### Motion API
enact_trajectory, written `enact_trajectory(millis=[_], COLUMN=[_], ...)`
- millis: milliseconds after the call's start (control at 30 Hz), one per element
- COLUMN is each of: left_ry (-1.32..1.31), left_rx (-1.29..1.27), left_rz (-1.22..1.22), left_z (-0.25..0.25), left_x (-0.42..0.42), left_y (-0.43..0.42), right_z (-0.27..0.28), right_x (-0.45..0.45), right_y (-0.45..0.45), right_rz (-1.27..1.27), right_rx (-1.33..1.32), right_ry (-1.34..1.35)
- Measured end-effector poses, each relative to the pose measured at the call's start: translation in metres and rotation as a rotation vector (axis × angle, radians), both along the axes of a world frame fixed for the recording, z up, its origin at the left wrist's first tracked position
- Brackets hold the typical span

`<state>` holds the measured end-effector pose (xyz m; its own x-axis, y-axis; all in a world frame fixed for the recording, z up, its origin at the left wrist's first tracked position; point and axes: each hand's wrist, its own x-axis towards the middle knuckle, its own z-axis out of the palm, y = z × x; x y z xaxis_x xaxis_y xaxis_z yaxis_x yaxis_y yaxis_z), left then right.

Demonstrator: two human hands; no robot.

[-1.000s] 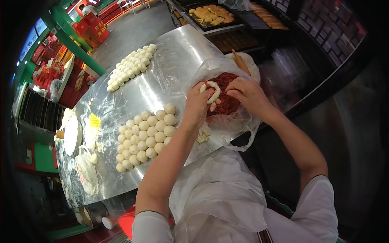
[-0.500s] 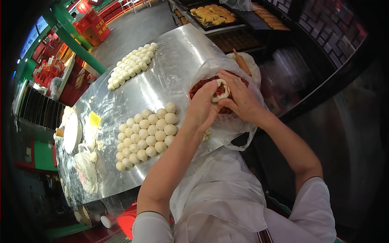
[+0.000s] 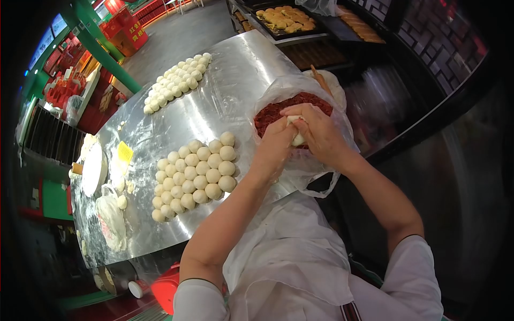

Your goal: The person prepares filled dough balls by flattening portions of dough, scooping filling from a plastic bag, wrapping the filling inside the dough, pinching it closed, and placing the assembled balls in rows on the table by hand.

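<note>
A piece of white dough [image 3: 297, 138] is gripped between my two hands, its edges gathered together at the top. On its left side my left hand [image 3: 274, 145] is closed around it, thumb near the top. From the right my right hand [image 3: 322, 135] wraps the same dough, fingers bent over the gathered edges. Both hands are just above a plastic-lined container of dark red filling [image 3: 270, 116], partly hidden by them. Left of my forearm, rows of round dough balls [image 3: 200, 168] lie on the metal table.
More dough pieces [image 3: 179, 84] sit at the table's far side. A rolling pin [image 3: 320, 81] lies behind the filling. At left are a yellow scraper [image 3: 125, 152], a white round board [image 3: 95, 169] and a plastic bag [image 3: 111, 219]. A tray of baked pastries [image 3: 285, 20] stands at the back.
The dough was open with red filling showing inside; now its edges are drawn together and the filling is covered. Both hands have closed in and shifted slightly toward my body.
</note>
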<state>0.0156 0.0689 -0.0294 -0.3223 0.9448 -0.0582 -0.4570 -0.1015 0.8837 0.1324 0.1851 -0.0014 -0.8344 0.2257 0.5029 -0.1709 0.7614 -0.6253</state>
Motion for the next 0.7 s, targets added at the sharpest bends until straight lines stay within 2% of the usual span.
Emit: enact_trajectory(millis=[100,133,233,300,333,400,533,600,633,700], left_ry=[-0.195,-0.292,-0.334,-0.253,-0.171,-0.209,-0.289,-0.259,-0.233,-0.185], left_rx=[0.008,0.058,0.035,-0.009,-0.055,-0.021,0.03,0.028,0.022,-0.022], left_rz=[-0.04,-0.067,-0.063,-0.007,0.044,0.014,-0.115,-0.116,-0.117,-0.159], left_z=[0.003,0.011,0.033,0.034,0.036,0.052,0.048,0.044,0.041,0.032], left_x=[0.0,0.0,-0.001,0.006,0.01,0.02,0.023,0.015,0.011,-0.007], left_y=[-0.003,-0.005,-0.014,-0.017,-0.018,-0.024,-0.034,-0.04,-0.044,-0.059], right_z=[-0.007,-0.007,-0.001,0.007,0.005,0.0,0.003,0.012,0.016,0.022], right_x=[-0.001,-0.001,-0.004,-0.008,-0.008,-0.007,-0.006,-0.009,-0.013,-0.02], right_y=[0.008,0.005,-0.012,-0.025,-0.024,-0.019,-0.014,-0.021,-0.03,-0.048], right_rz=[-0.021,-0.02,-0.014,-0.082,-0.081,-0.072,-0.116,-0.058,-0.057,-0.106], right_rx=[0.136,0.136,0.025,0.31,0.311,0.35,0.324,0.067,0.068,0.136], right_ry=[0.057,0.057,0.088,0.175,0.174,0.123,0.084,-0.036,-0.039,0.138])
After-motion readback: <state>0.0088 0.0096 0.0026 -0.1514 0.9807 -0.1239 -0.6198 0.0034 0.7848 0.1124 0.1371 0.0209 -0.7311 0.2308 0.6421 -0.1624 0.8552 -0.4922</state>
